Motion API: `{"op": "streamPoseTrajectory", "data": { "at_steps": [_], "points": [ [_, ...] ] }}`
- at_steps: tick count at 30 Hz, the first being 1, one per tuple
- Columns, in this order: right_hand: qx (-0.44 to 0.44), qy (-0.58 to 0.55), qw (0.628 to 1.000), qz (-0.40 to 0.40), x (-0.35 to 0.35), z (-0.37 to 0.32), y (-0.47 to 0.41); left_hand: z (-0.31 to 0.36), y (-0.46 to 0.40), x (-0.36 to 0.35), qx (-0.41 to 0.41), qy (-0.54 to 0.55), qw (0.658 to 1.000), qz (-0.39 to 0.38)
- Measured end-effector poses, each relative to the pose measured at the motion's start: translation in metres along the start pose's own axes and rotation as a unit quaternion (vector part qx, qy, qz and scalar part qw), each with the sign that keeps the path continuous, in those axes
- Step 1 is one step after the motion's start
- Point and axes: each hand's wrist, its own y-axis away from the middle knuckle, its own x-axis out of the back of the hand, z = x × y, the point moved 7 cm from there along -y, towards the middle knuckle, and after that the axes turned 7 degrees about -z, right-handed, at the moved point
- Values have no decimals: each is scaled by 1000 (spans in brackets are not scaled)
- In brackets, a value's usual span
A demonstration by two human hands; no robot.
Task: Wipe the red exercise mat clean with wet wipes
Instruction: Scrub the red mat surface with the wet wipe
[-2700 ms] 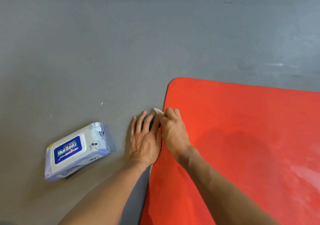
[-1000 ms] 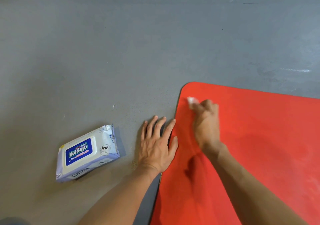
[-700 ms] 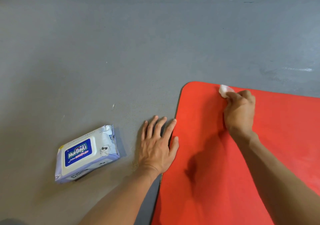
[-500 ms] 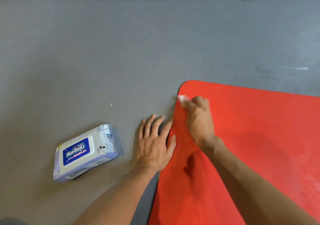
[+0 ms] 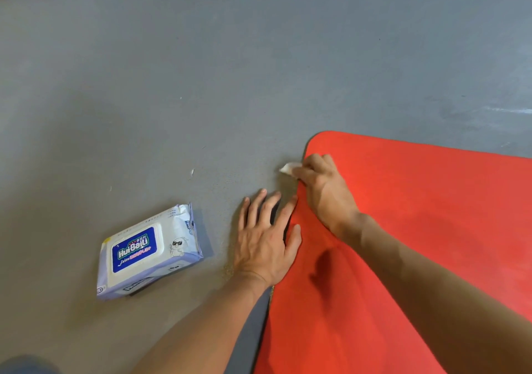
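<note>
The red exercise mat (image 5: 426, 229) lies flat on the grey floor and fills the lower right of the view. My right hand (image 5: 325, 189) grips a small white wet wipe (image 5: 288, 168) at the mat's left edge, just below the rounded corner; the wipe pokes out past the edge over the floor. My left hand (image 5: 266, 241) rests flat with fingers spread on the floor, its thumb on the mat's left edge. A pack of wet wipes (image 5: 146, 252) with a blue label lies on the floor to the left of my left hand.
Bare grey floor (image 5: 201, 71) stretches around the mat to the left and far side. A few tiny white specks (image 5: 192, 172) lie on it beyond the pack. A dark blur sits at the bottom left corner.
My right hand swept the wipe across the mat's top corner, out to the right and back left, ending at the left edge with the wipe over the floor. My left hand stayed planted.
</note>
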Motion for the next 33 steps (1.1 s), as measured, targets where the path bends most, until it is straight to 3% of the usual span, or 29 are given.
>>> {"op": "streamPoseTrajectory", "data": {
  "at_steps": [2, 7, 11, 14, 16, 21, 23, 29, 33],
  "points": [
    [51, 18, 998, -23, 11, 8, -7, 0, 0, 0, 1, -3, 1000, -3],
    [-169, 40, 981, 85, 44, 85, -33, 1, 0, 0, -2, -7, 1000, -6],
    [-105, -13, 994, 38, 22, 42, -23, 0, 0, 2, -3, -4, 1000, -1],
    [66, -9, 996, -60, 1, 4, 3, 1, 0, 1, -1, -5, 1000, -4],
    [85, 11, 994, -67, 6, 15, -10, 1, 0, 1, -2, -7, 1000, -2],
    [-140, 21, 990, 7, 26, 70, -59, 1, 0, 1, -4, -9, 1000, -4],
    [-164, 10, 986, 6, 23, 67, -54, 1, 0, 2, -5, -6, 1000, 0],
    [41, -29, 998, -38, 5, 6, 17, 1, 0, 0, -3, -6, 1000, 4],
    [93, -28, 992, -83, -2, 2, 28, 0, 0, 0, -3, -11, 1000, 4]
  ]
}}
